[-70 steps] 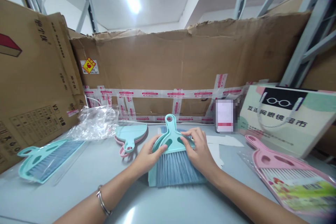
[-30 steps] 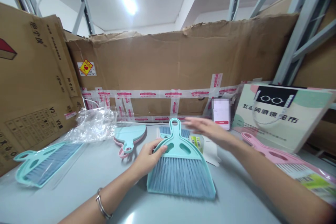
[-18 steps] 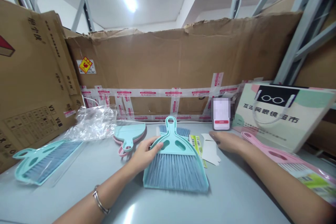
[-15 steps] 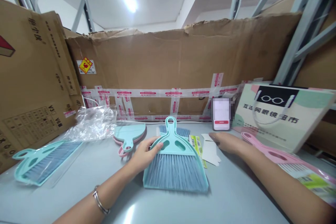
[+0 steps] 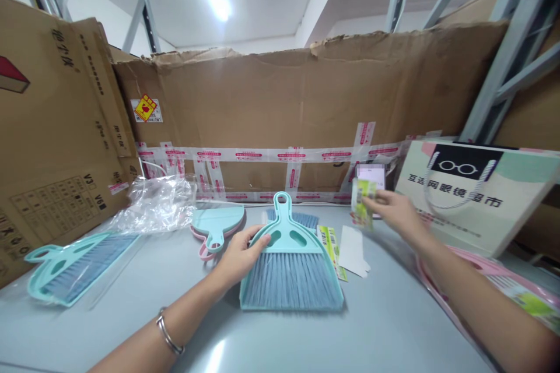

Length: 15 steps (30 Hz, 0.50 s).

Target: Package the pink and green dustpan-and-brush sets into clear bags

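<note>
In the middle stands a turquoise dustpan (image 5: 243, 303) with a matching hand brush (image 5: 286, 282) nested in it, blue bristles toward me. My left hand (image 5: 240, 253) is closed on the set's left side, with the thumb on the front. My right hand (image 5: 396, 213) pinches a yellow-green printed label card (image 5: 363, 203), held up in front of the phone (image 5: 371, 172) and slightly blurred. Just right of the dustpan lie another yellow-green card (image 5: 333, 250) and white cards (image 5: 353, 250). Behind the held set, more blue bristles (image 5: 306, 220) show in part.
Left on the grey table lies a bagged turquoise brush set (image 5: 83, 268). Stacked turquoise and pink dustpans (image 5: 219, 220) and crumpled clear plastic (image 5: 157, 204) are farther back. A pink set (image 5: 490, 274) and paper bag (image 5: 472, 204) stand right. Cardboard boxes (image 5: 245, 99) border the table.
My right hand has picked up a yellow-green label card from the white cards and raised it to the right. My left hand still holds the brush and dustpan, nearly unmoved.
</note>
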Each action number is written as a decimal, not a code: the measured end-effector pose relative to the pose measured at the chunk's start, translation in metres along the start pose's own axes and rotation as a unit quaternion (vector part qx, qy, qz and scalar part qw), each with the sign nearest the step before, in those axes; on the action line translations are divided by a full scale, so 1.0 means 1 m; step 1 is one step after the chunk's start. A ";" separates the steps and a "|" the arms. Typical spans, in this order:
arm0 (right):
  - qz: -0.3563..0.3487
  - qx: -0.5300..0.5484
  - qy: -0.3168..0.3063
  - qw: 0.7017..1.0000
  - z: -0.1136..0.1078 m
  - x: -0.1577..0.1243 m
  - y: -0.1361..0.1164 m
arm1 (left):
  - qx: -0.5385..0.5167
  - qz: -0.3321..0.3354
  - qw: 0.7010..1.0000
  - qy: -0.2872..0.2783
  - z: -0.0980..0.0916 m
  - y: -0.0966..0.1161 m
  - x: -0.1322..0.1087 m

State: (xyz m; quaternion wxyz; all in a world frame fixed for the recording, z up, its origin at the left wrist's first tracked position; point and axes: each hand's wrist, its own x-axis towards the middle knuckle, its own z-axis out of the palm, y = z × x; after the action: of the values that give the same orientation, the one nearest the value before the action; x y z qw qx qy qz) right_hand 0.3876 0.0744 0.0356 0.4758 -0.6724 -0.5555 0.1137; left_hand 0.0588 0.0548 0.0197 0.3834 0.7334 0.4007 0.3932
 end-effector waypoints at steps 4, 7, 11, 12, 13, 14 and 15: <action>0.072 0.497 -0.026 0.864 -0.017 -0.015 -0.045 | -0.015 0.001 0.998 0.054 0.003 -0.004 0.002; 0.105 0.548 -0.124 0.821 -0.003 -0.045 -0.073 | -0.050 -0.004 0.994 0.093 0.007 -0.009 0.003; 0.155 0.486 -0.250 0.823 0.042 -0.091 -0.091 | -0.113 -0.040 0.984 0.135 0.012 -0.012 0.003; 0.164 0.471 -0.249 0.830 0.052 -0.099 -0.093 | -0.131 -0.050 0.980 0.141 0.013 -0.011 0.003; 0.169 0.456 -0.243 0.840 0.061 -0.105 -0.093 | -0.150 -0.059 0.976 0.145 0.013 -0.011 0.002; 0.171 0.441 -0.233 0.850 0.067 -0.110 -0.094 | -0.168 -0.066 0.972 0.149 0.014 -0.010 0.002; 0.171 0.427 -0.224 0.859 0.072 -0.113 -0.094 | -0.184 -0.072 0.968 0.153 0.015 -0.009 0.001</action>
State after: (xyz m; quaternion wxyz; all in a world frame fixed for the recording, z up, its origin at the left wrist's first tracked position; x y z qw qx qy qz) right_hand 0.2384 0.0085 0.0280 0.5522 -0.4438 -0.4204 0.5669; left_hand 0.0697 0.0558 0.0062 0.4729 0.5507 0.4271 0.5391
